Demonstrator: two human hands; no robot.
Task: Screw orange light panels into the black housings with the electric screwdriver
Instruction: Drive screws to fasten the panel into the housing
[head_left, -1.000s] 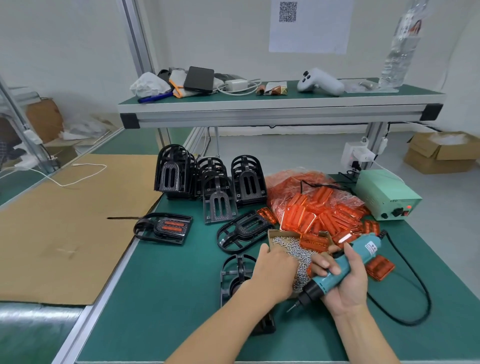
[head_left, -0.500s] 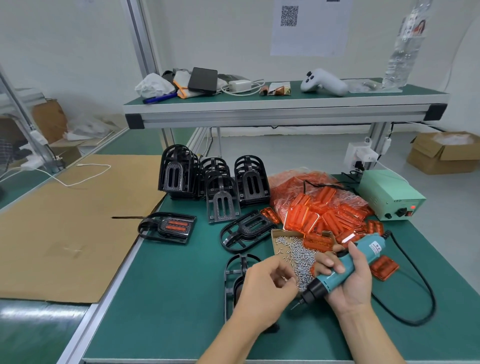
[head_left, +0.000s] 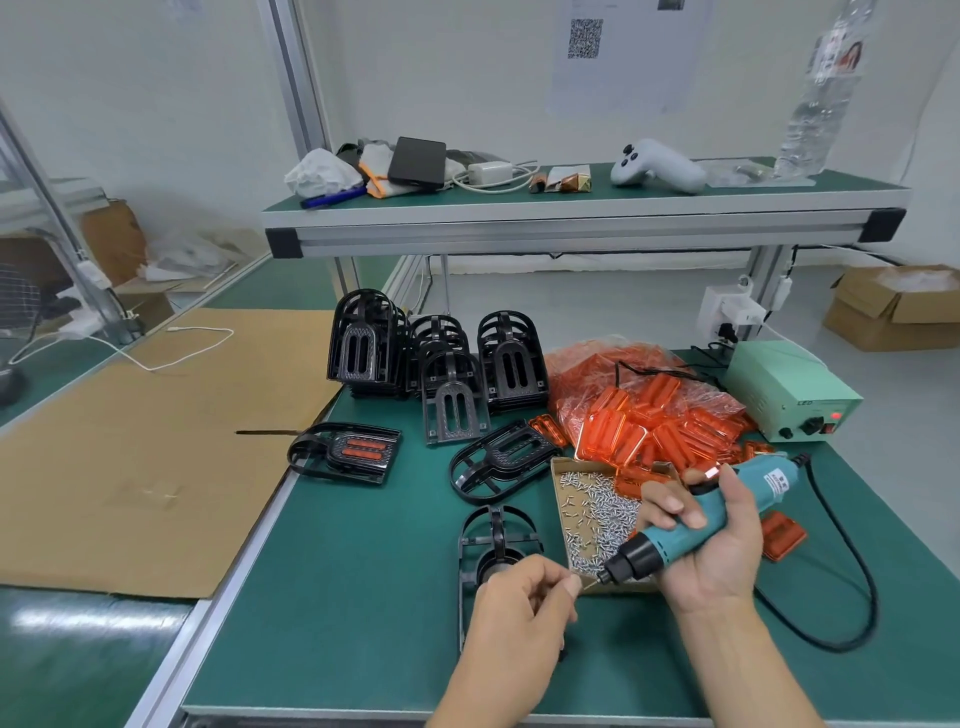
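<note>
My right hand (head_left: 711, 545) grips the teal electric screwdriver (head_left: 696, 525), its bit pointing down-left. My left hand (head_left: 519, 613) pinches a small screw (head_left: 589, 586) at the bit's tip. Under my left hand lies a black housing (head_left: 493, 540), partly hidden. A cardboard tray of screws (head_left: 587, 509) sits between the hands. Another empty black housing (head_left: 498, 462) lies behind it. A housing with orange panels fitted (head_left: 348, 452) lies at the left. A bag of orange light panels (head_left: 649, 410) is heaped behind the tray, with one loose panel (head_left: 782, 535) to the right.
Stacks of upright black housings (head_left: 436, 358) stand at the back of the green mat. The green power supply box (head_left: 789, 400) sits at the right, its black cable (head_left: 841, 587) looping to the screwdriver. A cardboard sheet (head_left: 145, 441) covers the left bench. A shelf (head_left: 571, 218) hangs overhead.
My left hand has drawn back from the screw tray toward me, pinching a screw, and brought it to the screwdriver's bit. My right hand holds the screwdriver in about the same place.
</note>
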